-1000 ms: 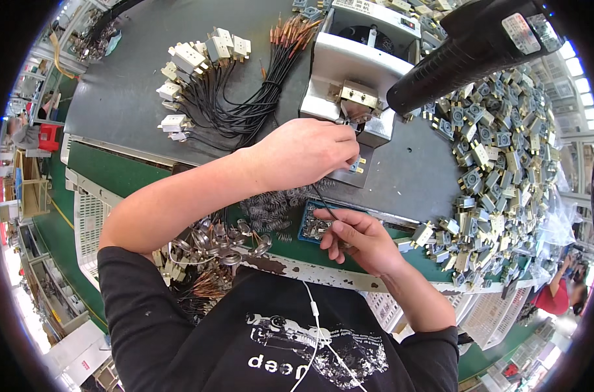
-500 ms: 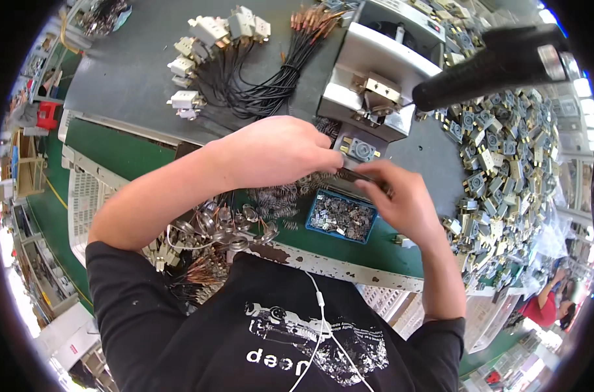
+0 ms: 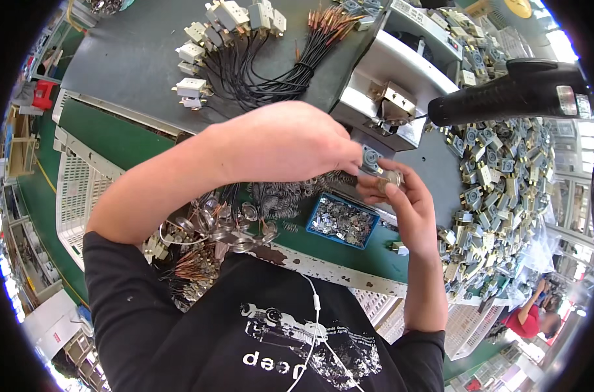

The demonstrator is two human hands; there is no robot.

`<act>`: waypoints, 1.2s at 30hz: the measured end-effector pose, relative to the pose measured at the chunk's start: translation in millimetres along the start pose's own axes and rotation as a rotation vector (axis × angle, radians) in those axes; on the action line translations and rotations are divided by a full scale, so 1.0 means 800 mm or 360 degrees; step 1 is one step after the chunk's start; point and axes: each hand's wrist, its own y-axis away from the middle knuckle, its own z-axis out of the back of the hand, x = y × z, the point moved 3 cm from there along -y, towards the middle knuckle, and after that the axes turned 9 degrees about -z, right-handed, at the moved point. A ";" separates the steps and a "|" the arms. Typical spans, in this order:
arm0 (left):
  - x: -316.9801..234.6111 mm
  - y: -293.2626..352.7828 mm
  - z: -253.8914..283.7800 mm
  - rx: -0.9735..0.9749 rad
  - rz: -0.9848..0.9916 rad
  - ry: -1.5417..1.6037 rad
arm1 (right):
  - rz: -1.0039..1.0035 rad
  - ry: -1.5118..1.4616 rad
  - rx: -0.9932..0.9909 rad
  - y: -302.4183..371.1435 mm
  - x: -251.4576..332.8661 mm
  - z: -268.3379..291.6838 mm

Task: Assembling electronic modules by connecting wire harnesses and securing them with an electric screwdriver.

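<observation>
My right hand [image 3: 413, 206] holds a small round metal disc [image 3: 393, 177] between its thumb and fingers. Reaching in from the left, my left hand [image 3: 320, 150] has its fingers pinched close to that disc; whatever they grip is hidden. Just behind the fingertips, a grey block with a round recess [image 3: 371, 157] lies in front of the metal machine [image 3: 355, 98], partly covered. Below my hands sits a blue tray [image 3: 336, 241] of small metal pieces. Loose coil springs [image 3: 280, 201] are heaped under my left forearm.
A black screwdriver-like tool [image 3: 506, 97] juts in beside the machine. Many grey-and-cream blocks [image 3: 499, 176] pile up on the right. Black cables with white blocks [image 3: 264, 85] lie at the back left. Round metal parts with wires [image 3: 244, 243] sit near the table edge.
The round metal disc has come into view in my right hand, which has turned its palm upward. My left hand has shifted slightly right. The whole view has shifted a little.
</observation>
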 end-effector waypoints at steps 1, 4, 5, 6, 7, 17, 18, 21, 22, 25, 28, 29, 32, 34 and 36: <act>0.000 -0.001 0.006 0.0022 0.0018 0.0014 | -0.0115 -0.0015 0.0074 -0.003 0.002 -0.002; -0.003 -0.004 0.019 -0.0045 0.0033 0.0044 | -0.0109 -0.0357 0.0217 -0.006 0.000 -0.004; -0.003 -0.004 0.021 -0.0036 0.0056 0.0061 | -0.0133 -0.0359 0.0242 -0.007 0.003 -0.007; -0.002 -0.002 0.021 -0.0040 0.0062 0.0065 | -0.0141 -0.0356 0.0245 -0.008 0.003 -0.008; 0.000 -0.002 0.021 -0.0058 0.0062 0.0073 | -0.0132 -0.0384 0.0256 -0.010 0.003 -0.009; -0.001 0.000 -0.001 -0.0030 0.0245 0.0198 | 0.0204 0.0245 -0.0480 -0.005 0.010 -0.008; 0.001 0.001 -0.007 -0.0097 0.0256 0.0356 | 0.0210 0.0250 -0.0476 -0.007 0.007 -0.012; 0.010 0.007 -0.041 -0.0137 0.0276 0.0463 | 0.0722 -0.0471 -0.0429 -0.001 0.010 -0.044; 0.009 0.004 -0.041 -0.0203 0.0164 0.0336 | 0.0724 -0.0465 -0.0417 0.000 0.010 -0.042; 0.013 0.008 -0.027 -0.0174 0.0014 -0.0106 | 0.0500 -0.0507 -0.0416 -0.006 0.008 -0.027; -0.002 0.011 -0.018 -0.0122 -0.0143 -0.0470 | 0.0085 0.0175 -0.0138 -0.011 0.019 -0.007; -0.007 0.011 -0.017 -0.0019 -0.0089 -0.0526 | 0.0014 0.0465 -0.0092 -0.014 0.035 -0.017; -0.008 0.016 -0.019 0.0046 -0.0025 -0.0541 | -0.0075 0.0705 0.0012 -0.016 0.045 -0.023; -0.005 0.014 -0.024 0.0007 -0.0007 -0.0507 | -0.0012 0.0489 -0.0045 -0.007 0.029 -0.021; -0.007 0.011 -0.029 -0.0203 -0.0090 -0.0315 | 0.0141 0.0342 -0.0207 0.005 0.019 -0.018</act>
